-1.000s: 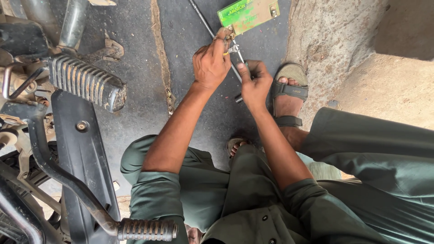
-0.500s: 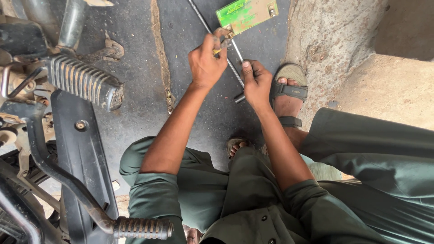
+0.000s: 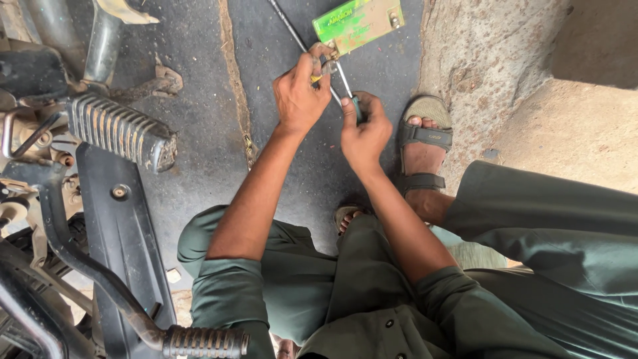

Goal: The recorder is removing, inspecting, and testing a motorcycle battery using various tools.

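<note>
Screwdriver with thin steel shaft (image 3: 343,81), upper centre, looks light, stiff (slippery when oily): right hand (image 3: 362,129) closed around its handle, left hand (image 3: 300,93) pinching the small fitting on the green-and-tan plate (image 3: 362,23).

Daylight, soft and even; no hard-edged shadows. Dark oily floor (image 3: 199,133) reads dim, low contrast. Pale concrete slab (image 3: 585,126) at right is brightest, near washed out, with a shaded recess at its upper corner. Dull sheen on the ribbed footpeg (image 3: 119,129) and the green plate (image 3: 359,23). Centre sharp; forearms crisp. Wide-angle stretch at edges, motorcycle parts at lower left bowed and slightly soft.
</note>
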